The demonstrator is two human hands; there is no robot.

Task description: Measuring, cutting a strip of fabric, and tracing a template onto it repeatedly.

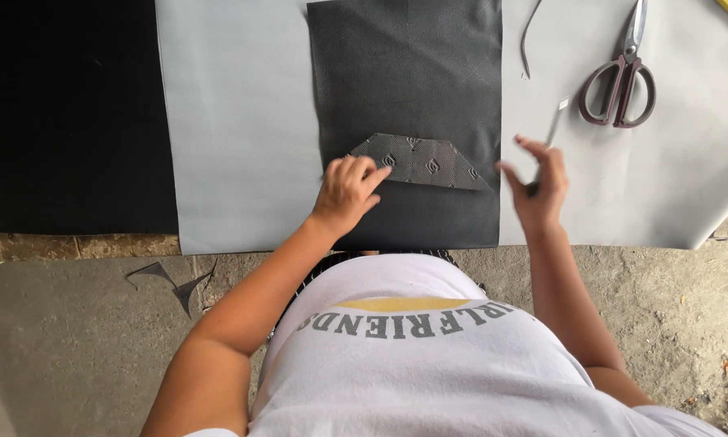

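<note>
White T-shirt fabric (429,372) filled the foreground, above a rough concrete floor (72,340) carrying two small dark offcuts (174,282). Beyond it lay a pale grey sheet (234,121) with a dark textured sheet (412,73) on top. Left hand (346,190) pressed down, fingers curled, on the left end of a patterned trapezoid piece (425,162) resting on the dark sheet's lower half. Right hand (536,188) hovered just right of the dark sheet, fingers loosely curled around a thin marking tool (552,133), its tip raised off the surface. Maroon-handled scissors (621,77) lay well apart to the right, beside a thin curved strip (528,36). Judged step: the piece was being held as a template for outlining. Steady downward pressure and bringing the tool's tip to the piece's edge appeared necessary.
</note>
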